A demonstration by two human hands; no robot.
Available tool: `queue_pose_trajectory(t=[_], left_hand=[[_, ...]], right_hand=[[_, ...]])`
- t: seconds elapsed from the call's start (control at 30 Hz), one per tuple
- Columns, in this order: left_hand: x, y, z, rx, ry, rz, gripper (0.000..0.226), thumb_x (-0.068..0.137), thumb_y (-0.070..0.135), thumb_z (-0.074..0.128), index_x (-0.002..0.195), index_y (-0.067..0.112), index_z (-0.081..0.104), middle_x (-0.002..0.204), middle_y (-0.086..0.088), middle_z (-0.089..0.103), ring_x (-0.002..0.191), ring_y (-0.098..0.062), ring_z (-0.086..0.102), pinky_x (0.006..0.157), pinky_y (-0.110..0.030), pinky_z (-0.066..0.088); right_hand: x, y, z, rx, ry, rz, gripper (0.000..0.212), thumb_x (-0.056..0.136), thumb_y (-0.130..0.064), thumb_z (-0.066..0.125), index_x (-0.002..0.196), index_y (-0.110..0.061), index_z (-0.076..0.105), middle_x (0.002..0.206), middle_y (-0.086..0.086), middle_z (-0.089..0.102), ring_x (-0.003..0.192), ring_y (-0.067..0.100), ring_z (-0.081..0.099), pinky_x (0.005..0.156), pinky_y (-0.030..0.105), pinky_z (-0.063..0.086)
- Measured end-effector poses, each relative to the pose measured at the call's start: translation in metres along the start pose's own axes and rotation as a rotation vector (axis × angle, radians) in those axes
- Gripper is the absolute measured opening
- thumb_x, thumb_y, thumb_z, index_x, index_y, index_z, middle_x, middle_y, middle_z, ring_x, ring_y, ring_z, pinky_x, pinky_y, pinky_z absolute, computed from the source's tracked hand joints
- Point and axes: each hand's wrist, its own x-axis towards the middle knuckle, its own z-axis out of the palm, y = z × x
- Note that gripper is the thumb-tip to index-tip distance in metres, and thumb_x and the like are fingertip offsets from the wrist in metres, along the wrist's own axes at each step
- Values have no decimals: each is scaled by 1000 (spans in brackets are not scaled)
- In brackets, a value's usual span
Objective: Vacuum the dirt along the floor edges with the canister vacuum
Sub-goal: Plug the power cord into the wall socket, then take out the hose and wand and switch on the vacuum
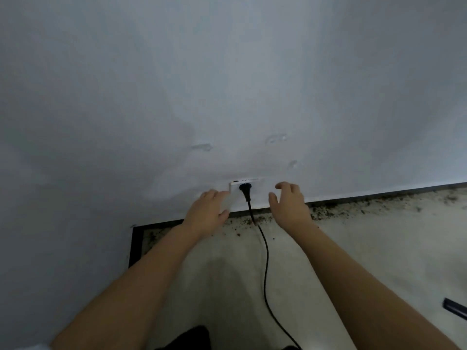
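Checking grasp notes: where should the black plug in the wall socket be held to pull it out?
Grip the plug by its round body, not its cord, coming straight from the front: it juts out of the socket toward the person, between both open hands.

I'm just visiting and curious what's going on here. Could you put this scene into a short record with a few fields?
plug: black plug seated in the white wall socket
cord: black cord runs from the plug down across the floor
left hand: left hand open, fingertips at the socket's left edge
right hand: right hand open, right of the plug, holding nothing
dirt: dark dirt along the floor edge by the wall
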Motion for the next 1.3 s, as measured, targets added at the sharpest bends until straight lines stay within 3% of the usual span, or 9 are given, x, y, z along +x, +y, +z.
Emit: queue_pose_trajectory(t=[0.17,0.27,0.47,0.63,0.8,0.87,0.93,1.07,1.3], left_hand=[[-42,63,-73,-224,28,-100,44,100,32,39,139,12,40,119,-10,54,114,-22,50,88,-27,39],[-65,119,-121,-193,13,-78,42,100,33,38,135,12,44,120,-8,56,115,-23,50,89,-31,40],[-109,239,-210,-90,-25,94,43,99,40,35,135,16,42,125,-7,56,117,-23,49,97,-39,43],[-142,317,-257,-100,7,270,42,99,40,36,133,17,45,120,-4,57,114,-19,52,94,-34,43],[-192,398,-254,-54,-50,517,42,99,39,37,132,15,46,116,-3,58,112,-18,52,89,-32,43],[-194,403,-251,-48,-55,498,42,99,38,37,132,15,46,115,-3,58,112,-20,53,89,-33,43],[-210,438,-236,9,-107,587,41,99,37,36,131,13,47,115,-6,59,111,-24,53,90,-37,44],[-269,527,-199,62,-208,792,41,100,32,37,134,10,45,127,-11,56,117,-28,51,95,-37,40],[-348,631,-122,121,-308,895,38,99,28,41,129,6,49,123,-14,57,114,-28,52,96,-34,40]], right_hand=[[-63,-26,-82,-254,48,-108,47,101,-36,35,144,-19,31,147,5,35,135,24,31,108,39,28],[-103,-38,-140,-279,64,-61,48,101,-38,34,145,-19,29,146,5,36,135,24,32,108,38,27],[-189,-50,-256,-192,148,17,48,101,-37,34,145,-19,28,146,6,36,135,24,33,108,38,27],[-255,-39,-323,-91,280,119,47,101,-34,36,144,-17,31,146,8,37,134,26,34,106,39,30],[-361,12,-365,18,412,336,47,101,-31,36,144,-15,31,145,9,37,129,27,39,105,42,34],[-376,23,-366,19,337,368,48,101,-34,35,146,-16,29,147,10,35,127,29,42,104,43,35],[-420,51,-376,12,336,505,49,101,-36,33,146,-17,28,147,10,35,128,31,41,105,45,34],[-513,116,-389,40,440,712,45,100,-35,36,141,-16,35,141,13,40,128,33,39,104,50,34],[-638,221,-398,81,455,879,44,101,-35,33,141,-17,34,140,12,42,125,32,43,102,46,34]])
